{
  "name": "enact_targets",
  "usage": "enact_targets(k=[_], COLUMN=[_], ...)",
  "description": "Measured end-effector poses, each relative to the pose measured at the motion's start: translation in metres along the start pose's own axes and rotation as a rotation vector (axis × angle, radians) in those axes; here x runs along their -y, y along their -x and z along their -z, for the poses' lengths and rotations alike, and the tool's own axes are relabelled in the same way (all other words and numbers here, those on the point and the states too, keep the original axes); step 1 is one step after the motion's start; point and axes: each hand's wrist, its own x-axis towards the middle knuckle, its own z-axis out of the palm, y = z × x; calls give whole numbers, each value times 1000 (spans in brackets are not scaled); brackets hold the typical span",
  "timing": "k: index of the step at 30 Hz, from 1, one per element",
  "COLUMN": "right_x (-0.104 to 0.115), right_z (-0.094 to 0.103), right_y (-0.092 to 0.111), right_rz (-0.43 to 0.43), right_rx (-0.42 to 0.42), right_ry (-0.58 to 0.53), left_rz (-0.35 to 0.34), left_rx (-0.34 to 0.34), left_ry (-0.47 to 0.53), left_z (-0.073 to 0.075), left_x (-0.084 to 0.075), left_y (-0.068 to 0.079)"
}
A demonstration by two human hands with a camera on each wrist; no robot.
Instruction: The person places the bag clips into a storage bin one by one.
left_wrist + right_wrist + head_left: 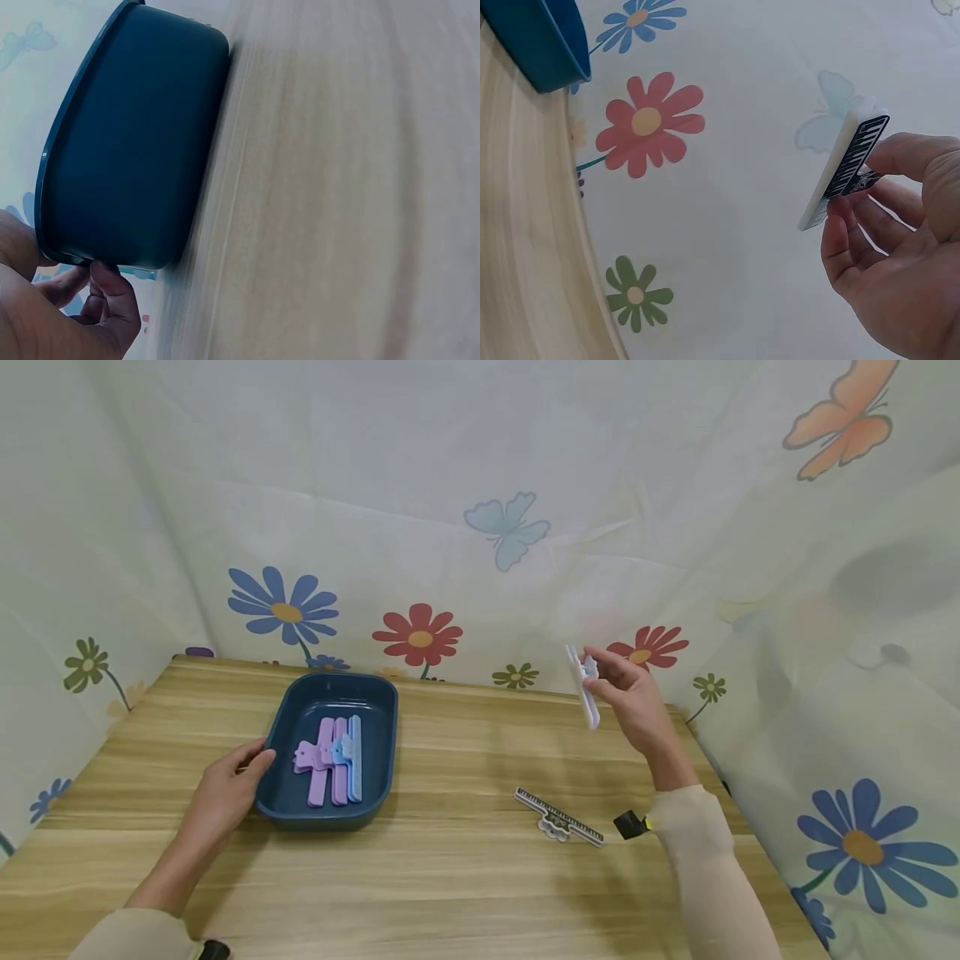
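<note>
The tub (322,821) is coloured dark blue, its clips (340,782) lilac and light blue. The held white clip (857,154) is patterned with black piano keys, the tan desk (450,893) streaked, the cloth (375,468) flowered.

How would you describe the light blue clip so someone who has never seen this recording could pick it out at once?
On the wooden table, left of centre in the head view, sits a dark blue tray. Inside it, at the right end of a side-by-side row, lies the light blue clip. Its colour sets it apart: its neighbours, the purple clips, lie to its left.
</note>
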Motion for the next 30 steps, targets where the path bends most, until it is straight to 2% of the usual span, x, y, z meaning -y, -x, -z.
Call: enact_targets(k=[9,20,26,30], right_x=[5,7,10,11], right_z=[0,-4,-13,-22], right_y=[-1,-2,-5,-8], right_rz=[10,19,0,-8], right_rx=[1,-3,2,22], right_ry=[-85,-68,-36,-66], left_rz=[-4,-2,-9,-11], left_rx=[1,6,8,9], left_ry=[1,2,2,3], left_z=[0,1,2,2], left_x=[1,0,1,2], left_y=[0,0,0,0])
